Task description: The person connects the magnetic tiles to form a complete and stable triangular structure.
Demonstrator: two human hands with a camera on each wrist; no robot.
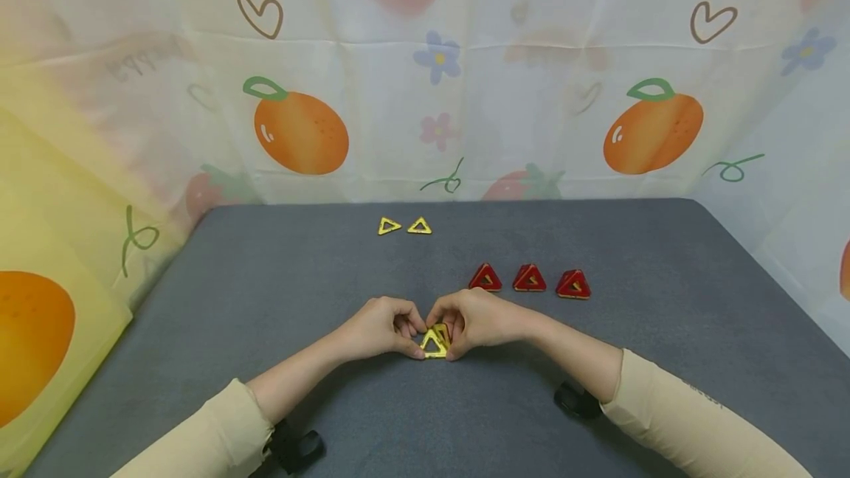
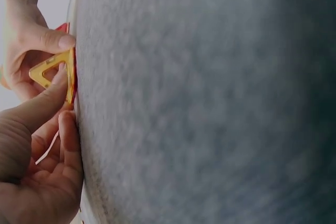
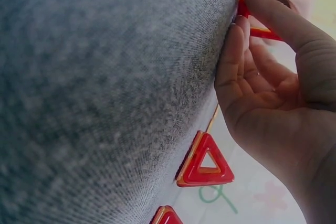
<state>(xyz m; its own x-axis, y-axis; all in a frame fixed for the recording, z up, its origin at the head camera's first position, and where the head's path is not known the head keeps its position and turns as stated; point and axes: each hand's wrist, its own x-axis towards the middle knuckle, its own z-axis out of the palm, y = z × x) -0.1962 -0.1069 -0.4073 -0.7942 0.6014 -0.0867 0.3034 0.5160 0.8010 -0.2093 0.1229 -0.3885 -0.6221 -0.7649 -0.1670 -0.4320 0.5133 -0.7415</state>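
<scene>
At the middle of the table, in the head view, both hands meet over a small build of triangular frame tiles. A yellow triangle tile (image 1: 435,354) faces the person, and a second yellow one overlaps it on the right. My left hand (image 1: 385,327) pinches the build at its left side; its thumb lies against the yellow face in the left wrist view. My right hand (image 1: 481,319) grips the right side between thumb and fingers. Red tile edges (image 3: 265,34) show beside the right fingers in the right wrist view; the build's far side is hidden.
Three red triangle pyramids (image 1: 529,288) stand in a row just beyond the right hand. Farther back lie two loose yellow triangle tiles (image 1: 420,231). The grey table (image 1: 299,264) ends at a fruit-printed cloth (image 1: 398,124) behind.
</scene>
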